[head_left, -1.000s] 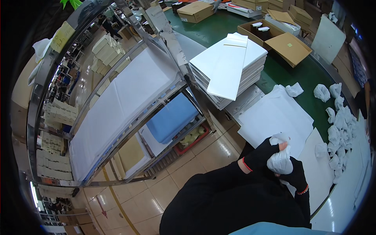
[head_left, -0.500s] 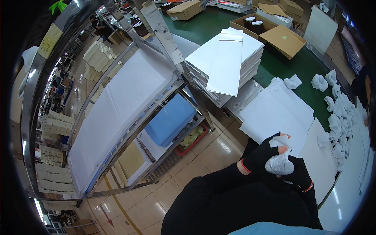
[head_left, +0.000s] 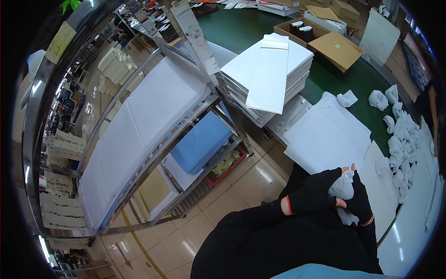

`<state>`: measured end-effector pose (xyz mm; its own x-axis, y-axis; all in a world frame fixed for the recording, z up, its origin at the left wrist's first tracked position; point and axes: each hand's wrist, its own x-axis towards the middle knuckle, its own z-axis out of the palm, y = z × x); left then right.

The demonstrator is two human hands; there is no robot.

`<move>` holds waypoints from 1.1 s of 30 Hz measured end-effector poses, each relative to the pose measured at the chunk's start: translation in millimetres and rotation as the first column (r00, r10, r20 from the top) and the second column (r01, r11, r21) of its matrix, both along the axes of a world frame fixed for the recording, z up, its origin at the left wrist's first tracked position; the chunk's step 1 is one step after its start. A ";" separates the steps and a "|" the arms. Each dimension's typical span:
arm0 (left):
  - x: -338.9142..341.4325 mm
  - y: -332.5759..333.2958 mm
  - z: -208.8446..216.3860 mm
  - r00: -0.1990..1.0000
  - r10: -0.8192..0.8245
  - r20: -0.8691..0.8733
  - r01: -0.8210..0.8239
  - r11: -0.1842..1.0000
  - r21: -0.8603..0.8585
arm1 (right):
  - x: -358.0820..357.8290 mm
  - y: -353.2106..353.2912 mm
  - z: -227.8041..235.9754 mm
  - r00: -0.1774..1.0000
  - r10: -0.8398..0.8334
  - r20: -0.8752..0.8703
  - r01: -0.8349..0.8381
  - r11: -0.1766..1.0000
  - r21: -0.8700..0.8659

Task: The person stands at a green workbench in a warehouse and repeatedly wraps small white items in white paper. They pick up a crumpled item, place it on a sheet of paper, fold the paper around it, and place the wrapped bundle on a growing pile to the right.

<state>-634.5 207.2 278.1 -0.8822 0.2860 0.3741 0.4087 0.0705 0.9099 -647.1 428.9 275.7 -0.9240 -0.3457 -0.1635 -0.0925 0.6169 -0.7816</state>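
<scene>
Between my two hands, close to my body, is a crumpled wad of white tissue paper [head_left: 342, 187]. My left hand [head_left: 317, 191], in a black fingerless glove, presses it from the left with the thumb low and fingertips at its top. My right hand [head_left: 360, 199], gloved the same way with a beaded band at the wrist, closes round its right side. A loose end of the paper shows below, between the hands. Just beyond them lies a pile of flat white tissue sheets [head_left: 327, 132]. Many finished-looking paper wads [head_left: 403, 139] are heaped to the right.
A stack of flat white boards [head_left: 265, 76] stands beyond the sheets on a green table [head_left: 237, 27]. An open brown carton [head_left: 320, 41] holds dark brown items. To the left, a metal rack [head_left: 174, 135] carries white sheets above and a blue bundle [head_left: 202, 142] below.
Both hands have shifted slightly and turned, and the wad is now squeezed between them, more covered by the left hand. At the far table, a carton and a hand are gone from view.
</scene>
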 end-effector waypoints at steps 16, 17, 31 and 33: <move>-23.9 -15.3 7.9 0.979 -0.028 0.201 0.024 0.999 0.022 | 1.6 13.1 13.3 0.978 0.068 0.200 -0.079 0.996 0.048; -25.3 -13.1 6.8 0.984 -0.040 0.172 0.032 0.998 0.045 | 0.5 14.0 16.3 0.952 0.053 0.303 -0.073 0.996 0.055; -77.8 31.8 18.5 0.922 -0.244 0.302 0.275 0.959 -0.065 | -27.6 77.8 17.1 0.909 0.083 0.409 -0.097 0.995 0.013; -85.9 41.6 23.3 0.855 -0.322 0.407 0.338 0.941 0.036 | -29.0 89.2 19.6 0.906 0.111 0.408 -0.080 0.993 -0.092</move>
